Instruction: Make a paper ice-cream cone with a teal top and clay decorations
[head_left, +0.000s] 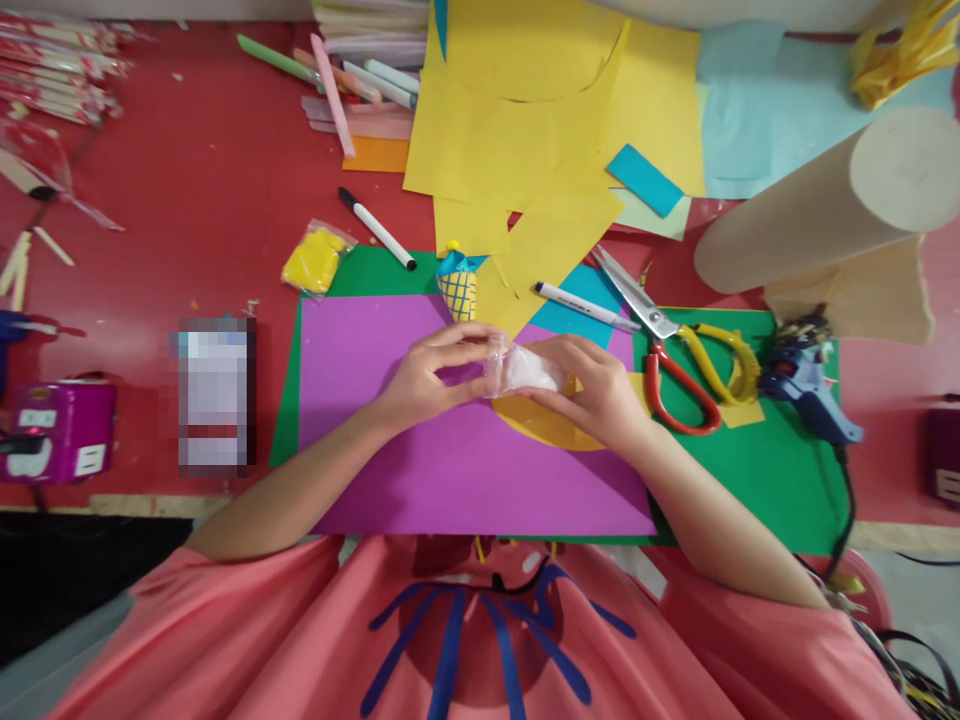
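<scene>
Both my hands meet over a purple paper sheet (450, 470) at the table's middle. My left hand (427, 375) pinches the left end of a small clear plastic bag with white stuff inside (525, 370). My right hand (592, 390) cups and grips the same bag from the right. Under my right hand lies a yellow curved paper piece (547, 425). A small blue and yellow paper cone (457, 285) stands just beyond my fingers.
Scissors with red and yellow handles (675, 350), a blue glue gun (806, 385) and two markers (585, 305) lie nearby on the green sheet (750, 480). Yellow paper sheets (525, 120), a cardboard roll (810, 210), a yellow bag (311, 262) and a purple device (56, 430) surround them.
</scene>
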